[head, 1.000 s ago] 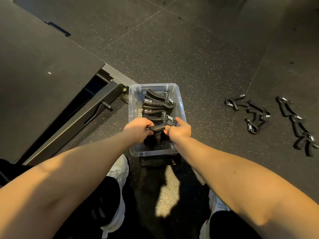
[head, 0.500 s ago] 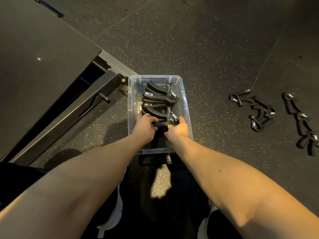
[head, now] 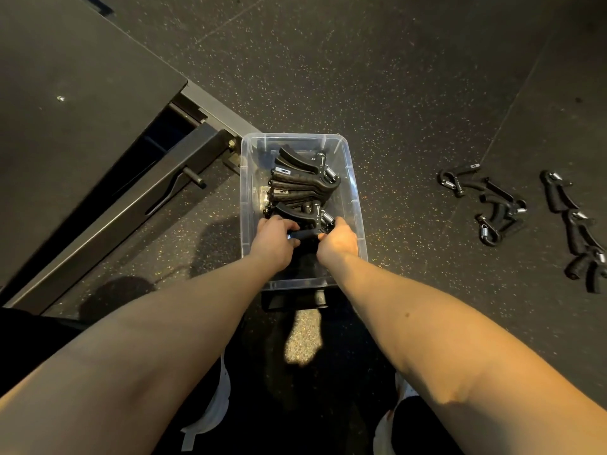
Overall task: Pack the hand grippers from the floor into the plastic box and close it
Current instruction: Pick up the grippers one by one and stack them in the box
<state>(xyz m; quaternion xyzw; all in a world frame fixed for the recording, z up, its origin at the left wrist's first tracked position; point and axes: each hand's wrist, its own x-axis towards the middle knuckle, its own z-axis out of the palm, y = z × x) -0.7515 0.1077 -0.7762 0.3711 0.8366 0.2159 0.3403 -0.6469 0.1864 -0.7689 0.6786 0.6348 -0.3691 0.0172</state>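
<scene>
A clear plastic box (head: pixel 356 205) stands open on the dark floor in front of me. Several black hand grippers (head: pixel 302 182) with steel springs lie stacked inside it. Both hands are down in the box's near half. My left hand (head: pixel 274 239) and my right hand (head: pixel 338 241) each grip an end of one black hand gripper (head: pixel 303 234) held just above the stack. More black hand grippers lie loose on the floor at the right, one cluster (head: pixel 486 205) nearer and a row (head: pixel 574 224) further right.
A black lid-like piece (head: pixel 289 302) lies on the floor against the box's near edge. A dark platform (head: pixel 75 110) with a metal frame (head: pixel 138 205) fills the left side. My white shoes (head: pixel 213 408) are at the bottom.
Both hands have pushed the held hand gripper forward and lower into the box, up against the stacked ones. The camera has tipped slightly.
</scene>
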